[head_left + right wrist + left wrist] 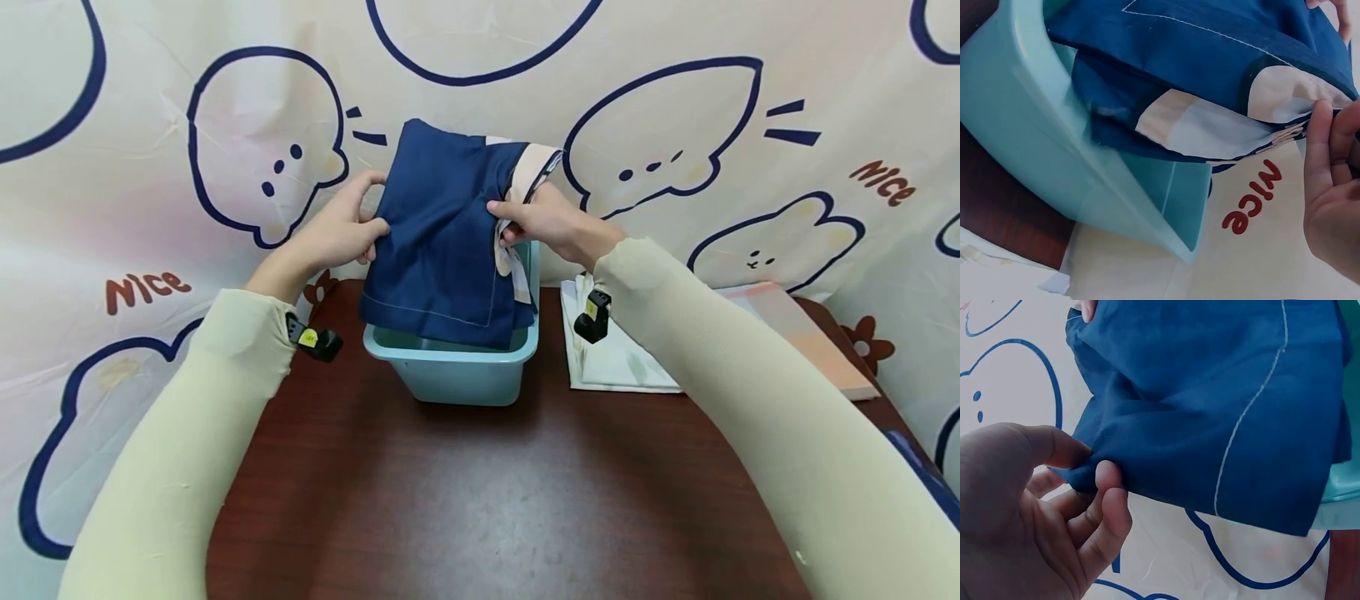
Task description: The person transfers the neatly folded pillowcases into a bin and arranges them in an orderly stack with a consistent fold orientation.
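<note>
A folded navy cloth (442, 242) with white stitching and cream and white patches hangs over a light blue plastic basin (465, 379). My left hand (347, 223) pinches the cloth's left edge between thumb and fingers, as the left wrist view also shows. At the opposite edge my right hand (543, 218) grips the gathered layers, thumb on the front side. The right wrist view shows several layers stacked at the fingers, with a cream patch (1279, 94) beside them. The cloth's lower edge dips inside the basin's rim and hides most of its inside.
Folded white cloth (618, 367) lies right of the basin on the dark brown table (480, 500). Beyond it sits a flat peach and grey stack (806, 329). A patterned curtain (465, 33) rises behind the table. Something dark blue (918, 462) lies at the right edge.
</note>
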A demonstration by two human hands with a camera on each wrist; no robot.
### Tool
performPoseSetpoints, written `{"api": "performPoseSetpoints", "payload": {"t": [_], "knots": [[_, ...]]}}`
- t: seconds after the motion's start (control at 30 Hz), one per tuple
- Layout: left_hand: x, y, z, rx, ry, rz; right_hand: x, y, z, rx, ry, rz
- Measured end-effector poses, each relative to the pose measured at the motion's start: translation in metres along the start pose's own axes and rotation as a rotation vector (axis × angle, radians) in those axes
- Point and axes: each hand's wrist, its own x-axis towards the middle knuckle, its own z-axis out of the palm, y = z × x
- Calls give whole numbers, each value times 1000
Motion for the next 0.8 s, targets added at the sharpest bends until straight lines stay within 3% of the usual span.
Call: {"api": "performPoseSetpoints", "payload": {"t": [0.17,0.43,0.63,0.8], "knots": [[0,-5,3,27,-31,-9,3,7,4,-13,-9,32],[-3,-11,11,-12,-102,-45,3,21,5,-42,-60,83],[0,-15,18,6,-94,-76,5,31,5,-47,-38,117],[5,-19,24,-33,-93,-108,10,36,6,-45,-15,125]]}}
